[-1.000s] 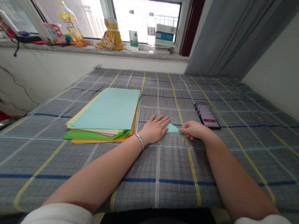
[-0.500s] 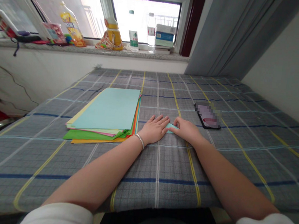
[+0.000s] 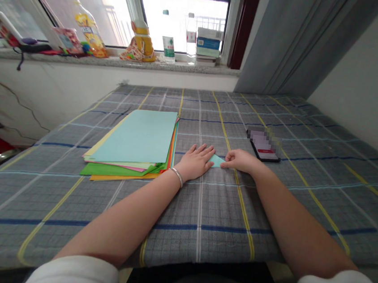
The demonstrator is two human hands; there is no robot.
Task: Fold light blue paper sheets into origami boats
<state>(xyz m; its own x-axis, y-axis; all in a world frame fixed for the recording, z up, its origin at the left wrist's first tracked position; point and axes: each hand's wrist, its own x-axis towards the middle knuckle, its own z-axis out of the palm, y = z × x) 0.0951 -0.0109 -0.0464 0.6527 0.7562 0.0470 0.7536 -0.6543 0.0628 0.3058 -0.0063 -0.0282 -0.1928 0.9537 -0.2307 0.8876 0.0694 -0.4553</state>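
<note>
A small aqua paper triangle lies on the checked cloth, its left end tucked under the fingertips of my left hand. That hand rests flat, fingers spread, and a silver bangle circles its wrist. My right hand has its fingers closed on the paper's right tip. To the left of my left hand lies a stack of coloured paper sheets, aqua on top, with yellow, green and orange edges showing below.
A phone with a blurred screen lies just beyond my right hand. Grey checked bedding spreads under everything. Bottles and books stand on the windowsill at the back. A grey curtain and wall stand at the right.
My right hand has slid back to the right, uncovering more of the aqua triangle. My left hand has stayed in place.
</note>
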